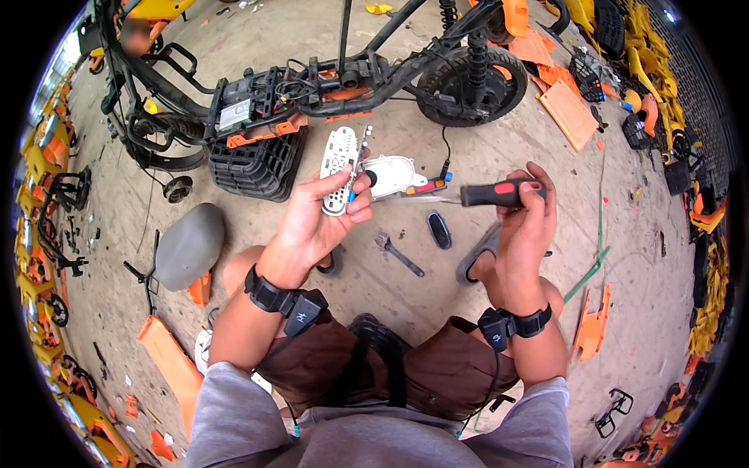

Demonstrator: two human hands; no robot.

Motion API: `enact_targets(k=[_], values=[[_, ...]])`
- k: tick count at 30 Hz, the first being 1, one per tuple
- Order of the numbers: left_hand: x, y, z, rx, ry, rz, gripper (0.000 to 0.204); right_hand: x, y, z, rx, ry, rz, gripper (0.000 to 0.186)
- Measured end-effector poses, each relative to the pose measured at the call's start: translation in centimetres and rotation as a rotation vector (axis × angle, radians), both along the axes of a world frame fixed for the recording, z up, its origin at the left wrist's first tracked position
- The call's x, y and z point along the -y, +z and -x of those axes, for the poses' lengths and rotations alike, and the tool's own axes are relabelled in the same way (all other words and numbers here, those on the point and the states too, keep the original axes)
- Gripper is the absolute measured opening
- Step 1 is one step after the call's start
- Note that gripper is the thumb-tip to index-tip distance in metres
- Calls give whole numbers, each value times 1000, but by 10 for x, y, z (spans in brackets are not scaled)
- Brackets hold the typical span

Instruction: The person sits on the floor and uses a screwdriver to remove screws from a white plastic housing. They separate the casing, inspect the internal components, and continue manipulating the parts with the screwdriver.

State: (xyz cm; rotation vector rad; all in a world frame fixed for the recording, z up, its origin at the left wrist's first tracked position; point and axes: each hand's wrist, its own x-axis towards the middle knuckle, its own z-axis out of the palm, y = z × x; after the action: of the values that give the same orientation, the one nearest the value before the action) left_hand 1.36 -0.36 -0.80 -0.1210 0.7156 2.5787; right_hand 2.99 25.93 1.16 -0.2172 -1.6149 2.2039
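Observation:
My left hand [316, 218] grips a white perforated oblong part [338, 160], held upright, with small metal and blue bits at its right side. My right hand [527, 214] is wrapped round a black-and-red screwdriver handle [489, 195]; the metal blade points left toward the white part, a short way from it. Behind them is a white rounded housing [394, 170], partly hidden, beside a small red-and-yellow piece [425, 187] with a cable. Below lie an adjustable wrench [402, 257] and a black oval piece [439, 229] on the concrete floor [374, 288].
A stripped scooter frame [312, 93] stands ahead, with a black crate [250, 175] underneath. A grey rounded cover [189, 246] and orange panel [168, 363] are at left. More orange panels [566, 113] lie upper right. Piles of yellow parts [714, 304] line both sides.

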Motion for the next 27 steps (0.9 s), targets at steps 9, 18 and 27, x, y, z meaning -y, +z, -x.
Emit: enact_targets(k=[9,18,27], values=[[-19,8,-6,-9,-24,191,35,17,-9,-3,175,356,-163,22],[-34,9,-12,24,-38,310,22,58,-25,1,43,559,-291,19],[-33,8,-13,12,-61,305,20,55,-15,2,179,579,-319,19]])
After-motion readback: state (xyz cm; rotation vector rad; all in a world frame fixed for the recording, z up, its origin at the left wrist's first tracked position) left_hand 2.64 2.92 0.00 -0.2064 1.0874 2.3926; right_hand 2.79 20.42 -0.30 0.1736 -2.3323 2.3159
